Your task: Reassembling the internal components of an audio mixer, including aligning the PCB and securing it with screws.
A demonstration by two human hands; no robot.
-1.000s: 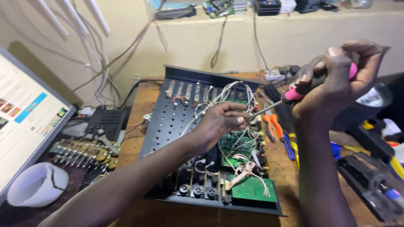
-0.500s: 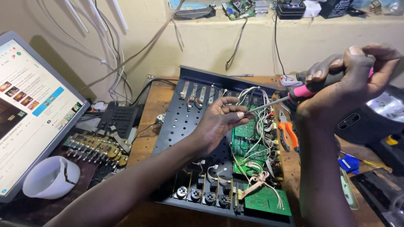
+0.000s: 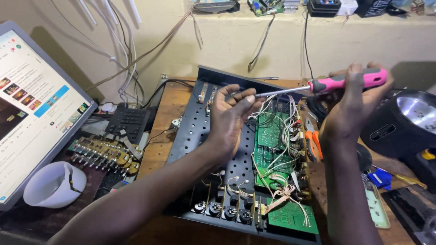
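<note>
At nine o'clock from your hands a big screen [image 3: 32, 109] leans up, lit with small pictures. Below it, at seven o'clock, sits a white cup [image 3: 54, 185] with a dark wire hanging in it. Just to its right lies a board full of gold knobs [image 3: 106, 152], and a black keypad [image 3: 127, 121] sits above that, at ten o'clock. White and brown cables [image 3: 122, 63] hang down the wall behind them.

In the middle is the open black metal box [image 3: 195, 131], with small holes in its floor. Green boards [image 3: 272, 140] and a tangle of white wires [image 3: 284, 136] fill its right half. A row of round black plugs [image 3: 218, 209] lines its near edge, at six o'clock.

Your left hand [image 3: 229, 120] hovers over the box, fingers bent, and its fingertips pinch the thin metal tip of the screwdriver [image 3: 318, 85]. The screwdriver lies almost flat above the box, at twelve o'clock, with a pink and black handle. Your right hand [image 3: 352, 106] is wrapped around that handle.

Orange pliers [image 3: 312, 140] lie just right of the box, under your right wrist. A round black speaker [image 3: 402, 120] crowds the three o'clock side. The only bare wood [image 3: 159, 149] is a narrow strip left of the box.
</note>
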